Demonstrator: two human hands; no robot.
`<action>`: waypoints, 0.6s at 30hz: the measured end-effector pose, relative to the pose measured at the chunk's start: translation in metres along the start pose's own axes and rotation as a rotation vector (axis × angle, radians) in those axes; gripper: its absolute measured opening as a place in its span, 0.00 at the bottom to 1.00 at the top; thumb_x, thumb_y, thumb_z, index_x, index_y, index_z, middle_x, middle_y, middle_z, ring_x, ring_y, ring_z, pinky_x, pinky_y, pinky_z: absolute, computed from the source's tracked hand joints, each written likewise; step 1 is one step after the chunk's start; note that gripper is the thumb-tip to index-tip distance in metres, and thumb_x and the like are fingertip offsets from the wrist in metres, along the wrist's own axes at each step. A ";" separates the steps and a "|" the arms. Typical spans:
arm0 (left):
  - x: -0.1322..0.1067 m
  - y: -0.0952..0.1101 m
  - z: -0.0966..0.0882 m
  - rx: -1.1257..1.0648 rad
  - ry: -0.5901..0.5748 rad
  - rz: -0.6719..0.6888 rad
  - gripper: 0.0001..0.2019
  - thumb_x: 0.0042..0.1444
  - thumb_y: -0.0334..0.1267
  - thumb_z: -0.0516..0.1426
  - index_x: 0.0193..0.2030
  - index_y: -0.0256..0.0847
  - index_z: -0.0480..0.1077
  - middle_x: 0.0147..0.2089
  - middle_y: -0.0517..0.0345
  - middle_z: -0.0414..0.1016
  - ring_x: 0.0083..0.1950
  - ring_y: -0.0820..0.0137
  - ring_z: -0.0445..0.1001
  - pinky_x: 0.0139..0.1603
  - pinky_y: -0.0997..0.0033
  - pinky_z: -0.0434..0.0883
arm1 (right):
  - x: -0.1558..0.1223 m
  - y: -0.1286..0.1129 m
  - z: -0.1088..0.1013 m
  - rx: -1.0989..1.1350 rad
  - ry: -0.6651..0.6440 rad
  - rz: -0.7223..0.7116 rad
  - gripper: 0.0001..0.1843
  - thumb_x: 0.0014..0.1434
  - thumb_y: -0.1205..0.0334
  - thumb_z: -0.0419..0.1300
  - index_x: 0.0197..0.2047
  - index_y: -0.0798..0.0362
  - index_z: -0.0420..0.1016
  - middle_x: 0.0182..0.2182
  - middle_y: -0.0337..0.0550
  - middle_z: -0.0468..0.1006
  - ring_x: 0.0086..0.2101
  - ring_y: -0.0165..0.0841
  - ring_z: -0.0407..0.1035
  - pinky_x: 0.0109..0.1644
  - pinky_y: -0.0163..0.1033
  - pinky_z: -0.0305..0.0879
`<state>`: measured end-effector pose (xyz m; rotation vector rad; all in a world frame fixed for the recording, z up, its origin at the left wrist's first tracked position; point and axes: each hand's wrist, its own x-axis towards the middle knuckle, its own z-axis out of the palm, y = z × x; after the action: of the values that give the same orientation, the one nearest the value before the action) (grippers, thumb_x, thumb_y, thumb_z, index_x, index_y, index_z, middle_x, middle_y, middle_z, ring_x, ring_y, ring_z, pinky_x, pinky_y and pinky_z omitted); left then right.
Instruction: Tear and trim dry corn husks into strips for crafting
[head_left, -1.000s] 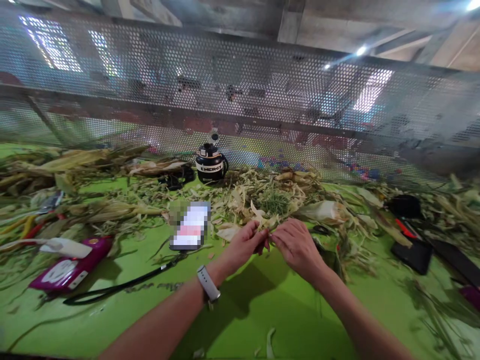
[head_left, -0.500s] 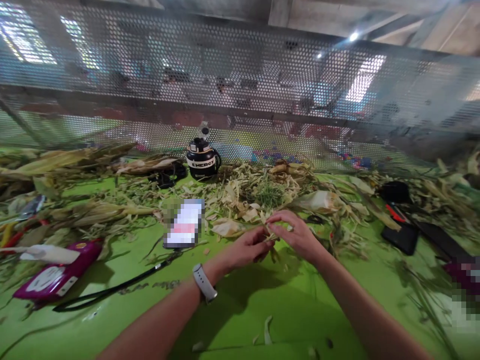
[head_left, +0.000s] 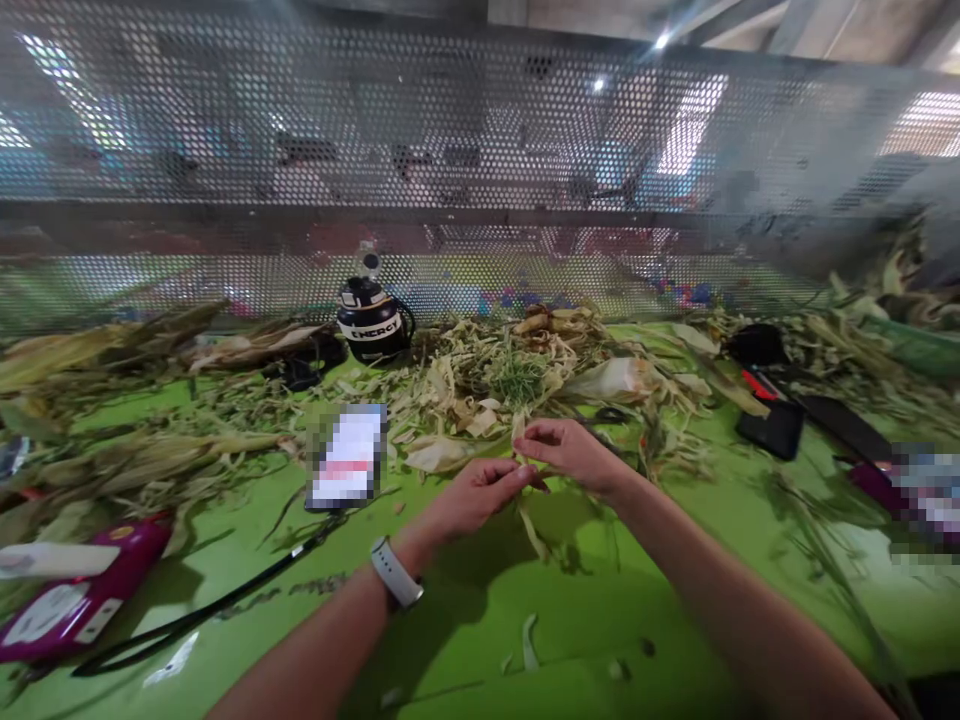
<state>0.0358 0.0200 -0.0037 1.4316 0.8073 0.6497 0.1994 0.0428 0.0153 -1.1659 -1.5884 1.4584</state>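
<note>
Over the middle of the green table, my left hand (head_left: pixel 484 494) and my right hand (head_left: pixel 570 452) meet, both with fingers pinched. A thin pale strip of corn husk (head_left: pixel 534 535) is held between them, its end dangling below the fingers. The fingers hide part of it. Just behind the hands lies a heap of shredded dry husk (head_left: pixel 480 375) with a green tuft (head_left: pixel 520 378) on it. A wider husk leaf (head_left: pixel 442 453) rests left of my fingertips, and a folded pale husk (head_left: pixel 611 380) sits behind my right hand.
A phone with a lit screen (head_left: pixel 347 455) lies left of my hands, near a purple device (head_left: pixel 90 590) with a black strap. A black bottle (head_left: pixel 373 322) stands before the perforated metal screen (head_left: pixel 450 120). To the right are a dark phone (head_left: pixel 771 430) and more husks (head_left: pixel 847 350).
My view has swung slightly to the right. Both hands stay together on the husk strip, and more of its lower end now hangs in sight below the fingers.
</note>
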 end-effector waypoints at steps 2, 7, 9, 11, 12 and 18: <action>-0.001 -0.002 -0.001 0.019 -0.048 -0.007 0.24 0.52 0.56 0.54 0.35 0.33 0.75 0.19 0.68 0.48 0.22 0.79 0.46 0.22 0.74 0.44 | 0.001 0.002 0.000 -0.057 0.016 -0.087 0.19 0.46 0.46 0.63 0.25 0.56 0.71 0.24 0.38 0.68 0.27 0.28 0.62 0.30 0.34 0.60; 0.000 -0.005 -0.001 -0.039 -0.071 -0.025 0.22 0.53 0.55 0.54 0.34 0.34 0.73 0.17 0.69 0.52 0.20 0.80 0.49 0.21 0.76 0.47 | 0.003 0.003 -0.001 -0.187 0.119 -0.205 0.21 0.50 0.44 0.59 0.23 0.56 0.69 0.25 0.38 0.67 0.29 0.29 0.62 0.33 0.34 0.60; 0.001 -0.006 -0.001 -0.131 -0.015 -0.018 0.21 0.53 0.55 0.54 0.35 0.35 0.71 0.18 0.67 0.57 0.20 0.79 0.54 0.21 0.76 0.52 | 0.003 0.000 -0.005 -0.220 0.092 -0.157 0.23 0.54 0.42 0.54 0.23 0.56 0.68 0.22 0.37 0.66 0.26 0.28 0.61 0.30 0.33 0.59; 0.002 -0.007 -0.001 -0.235 0.053 0.000 0.20 0.52 0.54 0.55 0.35 0.35 0.69 0.20 0.66 0.62 0.21 0.79 0.59 0.23 0.76 0.57 | 0.002 -0.002 -0.009 -0.278 0.013 -0.097 0.26 0.56 0.41 0.50 0.22 0.56 0.67 0.20 0.37 0.65 0.23 0.27 0.60 0.27 0.32 0.56; 0.003 -0.008 -0.001 -0.279 0.072 0.005 0.19 0.52 0.53 0.56 0.35 0.36 0.69 0.21 0.65 0.64 0.22 0.78 0.61 0.24 0.76 0.58 | 0.002 -0.003 -0.011 -0.314 -0.010 -0.079 0.26 0.56 0.41 0.50 0.22 0.56 0.67 0.18 0.36 0.65 0.22 0.26 0.59 0.26 0.32 0.55; 0.006 -0.014 0.001 -0.410 0.067 0.007 0.17 0.54 0.50 0.56 0.37 0.35 0.69 0.23 0.59 0.72 0.25 0.75 0.69 0.31 0.73 0.63 | 0.001 -0.003 -0.013 -0.604 0.312 -0.298 0.19 0.57 0.48 0.53 0.24 0.54 0.68 0.20 0.38 0.68 0.25 0.30 0.61 0.30 0.35 0.57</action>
<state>0.0393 0.0237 -0.0179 1.0453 0.6740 0.8198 0.2105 0.0485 0.0203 -1.3253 -1.9283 0.5790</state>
